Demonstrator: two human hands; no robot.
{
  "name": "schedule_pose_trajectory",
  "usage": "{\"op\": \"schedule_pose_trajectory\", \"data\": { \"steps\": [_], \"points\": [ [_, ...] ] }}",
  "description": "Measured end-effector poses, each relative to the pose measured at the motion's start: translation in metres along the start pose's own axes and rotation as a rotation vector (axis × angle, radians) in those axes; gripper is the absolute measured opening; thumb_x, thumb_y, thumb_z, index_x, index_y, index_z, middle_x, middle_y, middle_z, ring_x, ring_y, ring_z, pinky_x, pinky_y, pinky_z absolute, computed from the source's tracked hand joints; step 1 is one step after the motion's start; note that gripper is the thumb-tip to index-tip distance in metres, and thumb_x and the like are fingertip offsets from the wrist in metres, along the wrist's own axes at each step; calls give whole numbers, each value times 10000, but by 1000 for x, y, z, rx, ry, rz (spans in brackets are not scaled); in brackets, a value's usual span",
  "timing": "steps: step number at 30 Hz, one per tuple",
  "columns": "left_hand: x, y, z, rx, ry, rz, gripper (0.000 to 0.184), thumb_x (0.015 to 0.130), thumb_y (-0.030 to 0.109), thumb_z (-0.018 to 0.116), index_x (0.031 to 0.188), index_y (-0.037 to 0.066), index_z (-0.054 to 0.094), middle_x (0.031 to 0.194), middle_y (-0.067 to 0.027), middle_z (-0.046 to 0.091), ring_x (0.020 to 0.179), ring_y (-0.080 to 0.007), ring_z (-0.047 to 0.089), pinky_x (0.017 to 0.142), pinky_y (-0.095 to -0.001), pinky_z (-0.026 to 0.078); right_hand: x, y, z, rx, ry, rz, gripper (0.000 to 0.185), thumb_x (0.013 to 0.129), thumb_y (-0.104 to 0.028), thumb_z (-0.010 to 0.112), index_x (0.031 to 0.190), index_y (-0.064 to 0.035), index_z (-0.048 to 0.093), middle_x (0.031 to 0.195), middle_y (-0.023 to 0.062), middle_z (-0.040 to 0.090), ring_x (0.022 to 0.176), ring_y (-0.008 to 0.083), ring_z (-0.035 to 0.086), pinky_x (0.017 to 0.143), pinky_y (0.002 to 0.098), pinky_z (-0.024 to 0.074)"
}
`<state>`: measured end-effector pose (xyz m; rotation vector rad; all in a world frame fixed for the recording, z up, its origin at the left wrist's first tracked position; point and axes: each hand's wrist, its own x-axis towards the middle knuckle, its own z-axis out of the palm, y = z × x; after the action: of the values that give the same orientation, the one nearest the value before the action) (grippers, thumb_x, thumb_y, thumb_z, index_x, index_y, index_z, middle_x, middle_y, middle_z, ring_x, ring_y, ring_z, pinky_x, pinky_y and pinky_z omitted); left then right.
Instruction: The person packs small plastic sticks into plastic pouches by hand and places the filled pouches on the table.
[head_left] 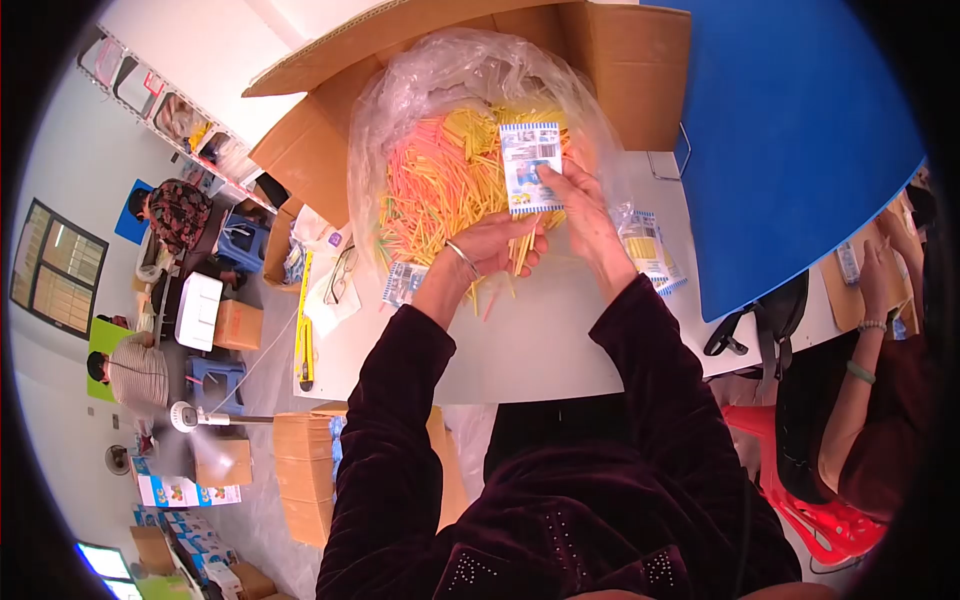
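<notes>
My right hand [592, 212] pinches a small white-and-blue printed packet [528, 180], thumb on its face, upright above the pile. Just below and to the left, my left hand [488, 244] is closed around a few thin yellow sticks [522, 256], near the packet's lower edge. Beyond both hands a heap of pink and yellow sticks [440, 165] fills a clear plastic bag [430, 75] inside an opened cardboard box [640, 75]. One packet [402, 284] lies beside my left wrist, and more filled packets [645, 245] lie right of my right wrist. Whether the held packet contains sticks I cannot tell.
The grey-white table [540, 345] carries a yellow ruler [305, 330] and eyeglasses [340, 275] at left. A blue panel [800, 130] stands at right, with a black strap [780, 315] below it. Another person's arm [850, 420] is at far right. A fan [185, 416] and cartons stand left.
</notes>
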<state>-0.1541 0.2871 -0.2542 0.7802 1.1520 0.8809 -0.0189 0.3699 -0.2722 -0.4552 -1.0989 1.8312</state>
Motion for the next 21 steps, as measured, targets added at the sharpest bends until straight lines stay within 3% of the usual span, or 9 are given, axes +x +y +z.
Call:
{"op": "schedule_pose_trajectory", "data": {
  "steps": [7, 11, 14, 16, 17, 19, 21],
  "points": [
    [9, -13, -7, -143, -112, -11, 241, 881, 303, 600, 980, 87, 560, 816, -45, 605, 639, -127, 567, 524, -248, 459, -5, 13, 10, 9, 0, 252, 201, 897, -200, 565, 1010, -36, 590, 864, 41, 635, 731, 105, 593, 619, 253, 491],
    [12, -19, -3, -110, -17, -8, 204, 881, 223, 600, 1015, 75, 559, 841, -48, 602, 622, -110, 522, 506, -219, 405, -16, 11, 25, 89, 125, 243, 201, 893, -192, 572, 1010, -30, 589, 855, 39, 637, 744, 109, 598, 618, 254, 496],
    [11, -19, -13, -101, 14, 6, 223, 880, 206, 598, 1039, 57, 554, 850, -50, 600, 612, -101, 513, 498, -210, 398, -7, 14, 5, 35, 37, 166, 197, 885, -183, 587, 1007, -29, 596, 869, 35, 640, 751, 102, 594, 654, 249, 487],
    [10, -20, -23, -134, -16, 31, 240, 883, 211, 592, 1054, 48, 549, 855, -51, 598, 612, -98, 513, 493, -208, 397, -4, 9, -5, -5, 14, 4, 243, 868, -198, 621, 1031, -19, 616, 923, 21, 651, 878, 85, 576, 801, 248, 435],
    [10, -20, -28, -163, 13, 74, 249, 898, 216, 568, 1071, 38, 541, 880, -61, 606, 642, -116, 548, 510, -222, 433, -8, 4, -6, 14, 20, 16, 236, 863, -199, 631, 1028, -30, 621, 933, 19, 653, 872, 69, 570, 846, 234, 398],
    [12, -18, -30, -195, 43, 122, 260, 912, 220, 544, 1087, 28, 532, 905, -72, 613, 673, -135, 583, 528, -237, 469, -11, 4, -11, 0, -5, 12, 233, 861, -193, 633, 1024, -27, 621, 934, 20, 654, 857, 67, 574, 825, 231, 411],
    [14, -11, -27, -217, 272, 192, 277, 938, 222, 493, 1126, 20, 508, 984, -99, 619, 802, -196, 634, 636, -304, 539, -15, 6, -12, -11, -33, 11, 229, 859, -187, 635, 1020, -24, 621, 936, 20, 656, 843, 65, 578, 805, 228, 424]
  ]
}}
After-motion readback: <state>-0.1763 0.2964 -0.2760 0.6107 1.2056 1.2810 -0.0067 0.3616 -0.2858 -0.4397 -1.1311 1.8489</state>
